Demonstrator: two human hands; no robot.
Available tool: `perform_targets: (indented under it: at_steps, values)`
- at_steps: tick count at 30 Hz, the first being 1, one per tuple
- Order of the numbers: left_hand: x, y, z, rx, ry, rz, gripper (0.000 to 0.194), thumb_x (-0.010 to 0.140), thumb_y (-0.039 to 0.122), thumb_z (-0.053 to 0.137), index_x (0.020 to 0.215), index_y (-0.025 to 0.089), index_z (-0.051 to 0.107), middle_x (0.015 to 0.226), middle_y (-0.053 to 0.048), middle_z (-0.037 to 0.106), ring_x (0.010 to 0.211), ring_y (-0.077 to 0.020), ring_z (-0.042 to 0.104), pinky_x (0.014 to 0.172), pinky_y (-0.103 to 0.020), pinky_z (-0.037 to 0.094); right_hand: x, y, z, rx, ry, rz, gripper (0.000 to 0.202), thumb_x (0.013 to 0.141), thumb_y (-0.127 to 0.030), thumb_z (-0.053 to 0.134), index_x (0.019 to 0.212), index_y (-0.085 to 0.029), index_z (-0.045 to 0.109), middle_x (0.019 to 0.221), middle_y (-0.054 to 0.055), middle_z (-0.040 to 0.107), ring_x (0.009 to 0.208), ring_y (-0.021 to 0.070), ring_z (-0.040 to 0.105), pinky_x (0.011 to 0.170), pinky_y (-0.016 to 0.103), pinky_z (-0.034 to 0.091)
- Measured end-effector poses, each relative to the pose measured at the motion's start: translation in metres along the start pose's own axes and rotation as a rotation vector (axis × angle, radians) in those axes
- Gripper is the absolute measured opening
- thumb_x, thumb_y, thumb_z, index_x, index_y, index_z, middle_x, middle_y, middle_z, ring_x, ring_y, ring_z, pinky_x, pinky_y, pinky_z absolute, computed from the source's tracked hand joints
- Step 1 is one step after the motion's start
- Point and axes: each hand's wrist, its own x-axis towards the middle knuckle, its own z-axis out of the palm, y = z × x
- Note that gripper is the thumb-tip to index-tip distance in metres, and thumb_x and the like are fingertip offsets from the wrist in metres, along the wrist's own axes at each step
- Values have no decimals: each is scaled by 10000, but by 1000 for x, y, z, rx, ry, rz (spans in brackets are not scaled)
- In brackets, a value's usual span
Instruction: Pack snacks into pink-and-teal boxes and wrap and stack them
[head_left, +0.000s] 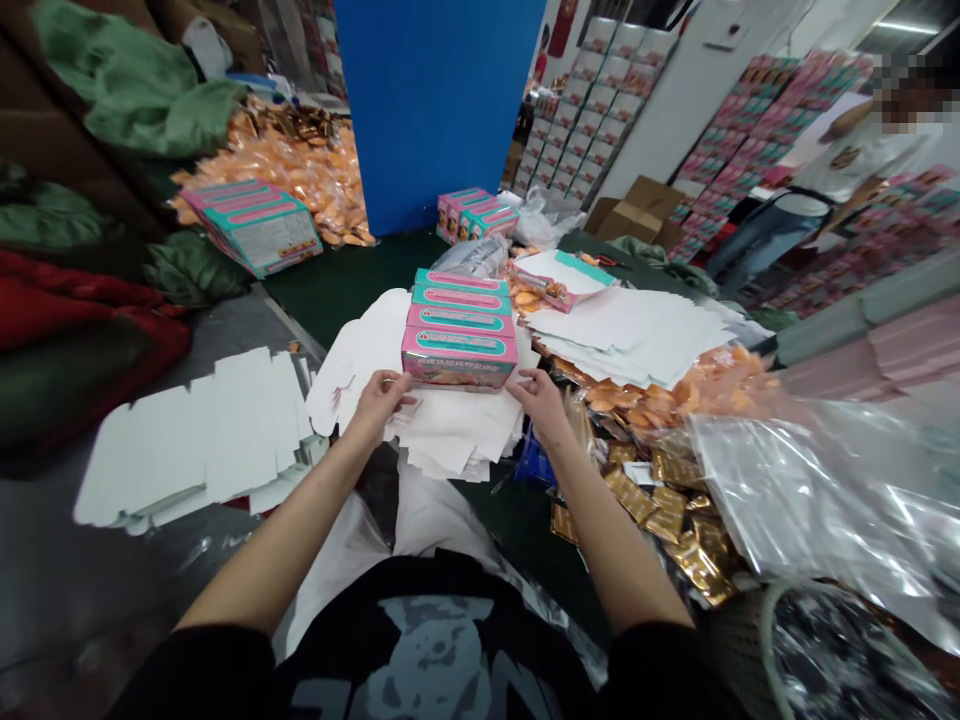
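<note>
A bundle of several pink and teal boxes (459, 345), seemingly in clear wrap, lies on a stack of white card sheets (450, 430) in front of me. At its near left corner is my left hand (381, 402), fingers curled with thumb and fingertips close to the box edge. My right hand (540, 400) is at the near right corner, its fingers bent and fingertips by the box. Whether either hand pinches the wrap or the boxes is too small to tell.
Flat white cartons (202, 440) lie at left, more white sheets (637, 330) at right. Orange packets (292, 170), gold sachets (675, 500), clear bags (802, 500) and a basket (772, 640) surround the table. A blue panel (442, 100) rises behind; a person (832, 180) stands far right.
</note>
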Motion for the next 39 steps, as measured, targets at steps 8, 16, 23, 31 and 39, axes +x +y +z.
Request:
perform_targets:
  at_steps: [8,16,23,31,39]
  values:
    - [-4,8,1,-71,-71,120,372,591,496,774,606,169,597,527,39,507,525,-90,431,564,-238,336,-22,8,16,92,-90,35,346,635,-461,766,759,-197,581,620,-35,598,523,91,439,500,222,297]
    - [7,-5,-5,-9,-91,176,288,585,394,766,659,161,614,563,36,525,541,-89,426,532,-227,286,-14,28,11,-72,-43,-45,287,644,-440,721,721,-187,607,631,-17,615,614,137,546,619,266,414]
    - [18,-23,-9,101,-65,120,352,568,321,728,826,198,524,625,47,593,527,-104,489,528,-222,352,-2,39,2,-474,-4,-35,173,691,-282,674,830,-195,619,705,-1,674,705,186,633,715,308,467]
    - [28,-15,-4,709,36,178,397,774,327,621,1147,202,675,704,-7,667,664,-181,589,659,-279,404,20,36,11,-761,-48,-31,385,806,-205,646,1188,-153,641,806,61,729,834,220,688,785,297,478]
    - [31,-9,-1,906,17,290,294,818,340,556,972,174,742,794,-80,718,729,-216,612,681,-292,404,25,28,15,-828,-52,-153,171,844,-208,564,935,-154,698,881,104,740,837,226,668,793,308,475]
